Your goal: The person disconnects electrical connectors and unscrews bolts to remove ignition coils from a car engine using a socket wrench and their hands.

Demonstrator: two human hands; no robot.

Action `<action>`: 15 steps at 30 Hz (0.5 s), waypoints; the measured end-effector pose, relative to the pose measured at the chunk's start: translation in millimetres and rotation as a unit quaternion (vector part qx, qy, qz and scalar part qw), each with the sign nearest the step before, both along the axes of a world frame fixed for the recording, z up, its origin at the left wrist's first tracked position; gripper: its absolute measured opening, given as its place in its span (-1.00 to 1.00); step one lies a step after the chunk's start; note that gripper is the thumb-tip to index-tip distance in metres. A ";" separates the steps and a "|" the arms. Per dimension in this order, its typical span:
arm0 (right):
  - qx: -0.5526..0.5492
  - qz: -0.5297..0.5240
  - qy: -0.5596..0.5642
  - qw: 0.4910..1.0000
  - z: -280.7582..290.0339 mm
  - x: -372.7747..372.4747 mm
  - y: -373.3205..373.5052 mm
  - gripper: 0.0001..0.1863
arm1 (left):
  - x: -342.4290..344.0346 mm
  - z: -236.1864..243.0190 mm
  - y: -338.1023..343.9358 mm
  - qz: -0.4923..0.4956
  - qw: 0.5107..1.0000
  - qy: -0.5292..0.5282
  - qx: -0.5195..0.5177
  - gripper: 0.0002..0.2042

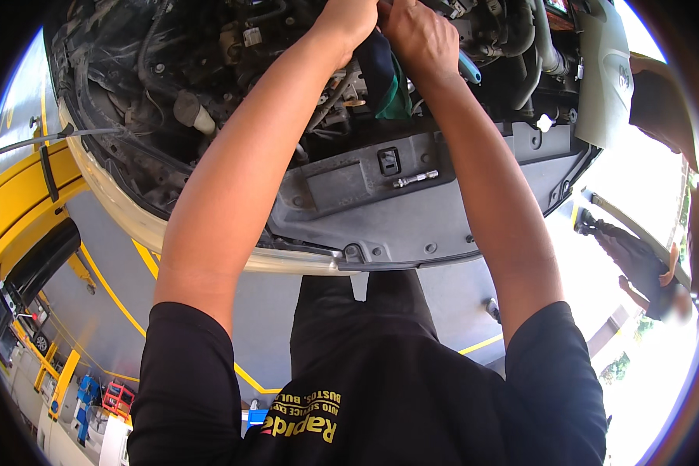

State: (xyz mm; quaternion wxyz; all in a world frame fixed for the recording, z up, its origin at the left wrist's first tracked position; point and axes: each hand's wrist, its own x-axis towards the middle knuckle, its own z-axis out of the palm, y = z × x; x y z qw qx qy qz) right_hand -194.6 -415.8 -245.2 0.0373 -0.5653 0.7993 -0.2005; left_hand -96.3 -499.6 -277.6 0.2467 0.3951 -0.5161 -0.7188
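1. You are holding both bare arms out over the long grey plastic front panel, probably because the engine parts are sitting on its far side.
2. Your left hand and right hand are sitting close together at the far edge of the view. Their fingertips are mostly hiding, so I cannot tell whether either is gripping anything.
3. The dark blue and green cloth is hanging between your wrists, just on the near side of your hands. It is maybe guarding the parts below.
4. The shiny silver metal rod-shaped tool is lying on the panel, well apart from both hands, perhaps for easy reach.
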 end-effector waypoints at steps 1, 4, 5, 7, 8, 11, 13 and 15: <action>0.002 0.007 0.002 1.000 0.2 0.1 -0.1 -0.70 | 0.0 -3.9 -1.5 -0.005 0.999 0.016 0.035 -0.56; 0.055 -0.024 0.030 0.998 -0.4 -1.1 -4.2 -0.71 | -8.6 -8.6 -0.8 0.022 0.995 -0.026 -0.096 -0.54; 0.053 -0.023 0.035 0.998 -0.2 -1.7 -4.1 -0.71 | -11.7 -8.3 -1.2 0.024 0.995 -0.021 -0.097 -0.54; 0.046 -0.022 0.027 0.998 5.8 2.5 -6.6 -0.72 | -11.5 -9.0 -7.8 0.003 0.986 -0.089 -0.144 -0.52; 0.074 -0.034 0.026 0.996 8.8 5.8 -10.3 -0.70 | -8.4 -9.0 -12.8 -0.012 0.980 -0.097 -0.176 -0.50; 0.106 -0.013 0.148 0.983 -2.8 -4.7 -6.2 -0.84 | -15.6 -0.6 -7.7 0.001 0.980 -0.103 -0.169 -0.50; 0.077 -0.009 0.156 0.985 0.0 1.8 -8.0 -0.86 | -12.8 5.6 -5.8 0.005 0.982 -0.112 -0.153 -0.50; 0.081 -0.022 0.111 0.990 2.8 5.2 -6.5 -0.87 | -15.3 12.2 -1.9 0.029 0.992 -0.120 -0.002 -0.54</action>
